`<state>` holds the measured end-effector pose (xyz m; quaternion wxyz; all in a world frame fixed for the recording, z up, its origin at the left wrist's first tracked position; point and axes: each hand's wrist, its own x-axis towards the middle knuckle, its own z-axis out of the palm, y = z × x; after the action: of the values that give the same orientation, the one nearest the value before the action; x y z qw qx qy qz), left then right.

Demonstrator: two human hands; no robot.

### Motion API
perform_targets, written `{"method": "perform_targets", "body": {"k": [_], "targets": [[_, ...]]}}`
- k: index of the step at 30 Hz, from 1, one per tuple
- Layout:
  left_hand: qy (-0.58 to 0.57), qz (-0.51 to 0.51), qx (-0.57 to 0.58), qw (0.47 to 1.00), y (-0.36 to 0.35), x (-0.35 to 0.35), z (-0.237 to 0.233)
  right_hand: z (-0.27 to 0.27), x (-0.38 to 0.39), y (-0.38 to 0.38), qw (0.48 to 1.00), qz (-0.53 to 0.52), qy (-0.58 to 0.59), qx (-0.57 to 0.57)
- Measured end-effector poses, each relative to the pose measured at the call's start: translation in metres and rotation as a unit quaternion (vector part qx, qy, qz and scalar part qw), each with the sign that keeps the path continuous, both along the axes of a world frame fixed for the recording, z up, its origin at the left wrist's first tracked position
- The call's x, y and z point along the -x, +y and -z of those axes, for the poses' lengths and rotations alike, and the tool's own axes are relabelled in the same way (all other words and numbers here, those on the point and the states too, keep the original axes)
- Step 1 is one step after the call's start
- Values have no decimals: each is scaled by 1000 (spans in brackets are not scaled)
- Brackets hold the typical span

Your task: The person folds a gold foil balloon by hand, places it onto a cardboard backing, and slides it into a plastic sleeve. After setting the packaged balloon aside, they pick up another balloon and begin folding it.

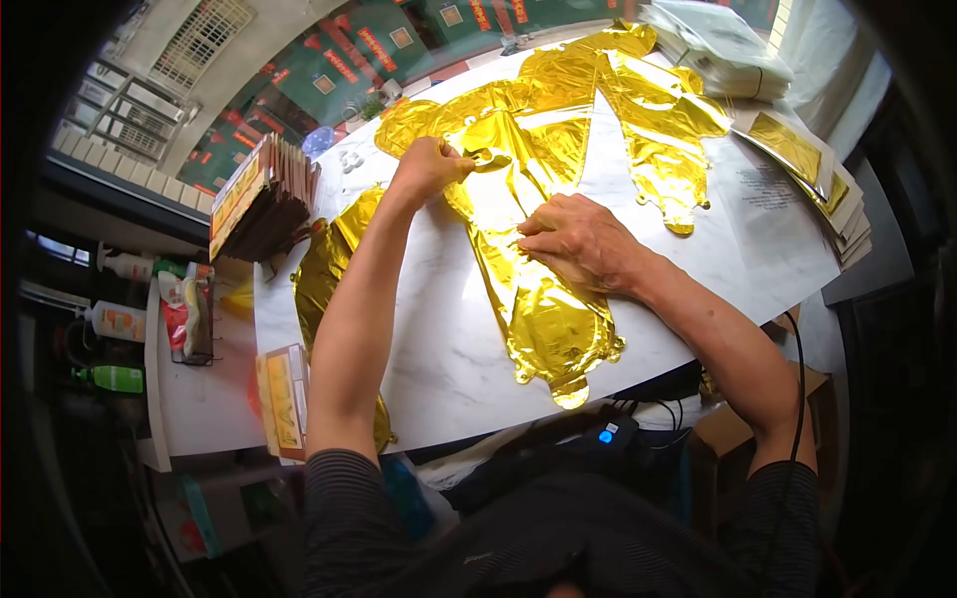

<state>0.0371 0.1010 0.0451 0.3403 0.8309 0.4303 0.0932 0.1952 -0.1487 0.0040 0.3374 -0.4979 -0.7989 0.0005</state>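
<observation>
A flat, uninflated gold foil balloon (553,319) lies across the white marble-patterned table (429,379), its rounded tabbed end toward me. My left hand (431,171) is closed, thumb and fingers pinching a fold of the foil near its upper part. Lower down on the same strip, my right hand (583,239) has its fingers curled and pressed together at the foil; the fingertips are partly hidden. Another gold foil balloon leg (670,164) spreads to the right. More gold foil (334,269) is partly covered by my left forearm.
A stack of card packets (261,194) stands at the left edge, with small white pieces (351,161) beyond it. Bundled clear packs (723,50) and flat packets with gold foil (802,164) sit at the right. A card packet (282,404) leans near my left elbow.
</observation>
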Motion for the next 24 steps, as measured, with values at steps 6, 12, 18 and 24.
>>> {"method": "perform_targets", "body": {"k": [6,12,18,24], "targets": [[-121,-43,125,984,-21,1,-13,1,1,0,1000,0,2,1],[-281,-112,309,902,-23,-2,-1,1,0,1,1000,-2,7,-10],[-335,-90,401,848,-29,5,5,2,0,1,1000,0,9,-7],[-212,-38,128,968,-58,-11,9,0,0,1,1000,-1,7,-2]]}}
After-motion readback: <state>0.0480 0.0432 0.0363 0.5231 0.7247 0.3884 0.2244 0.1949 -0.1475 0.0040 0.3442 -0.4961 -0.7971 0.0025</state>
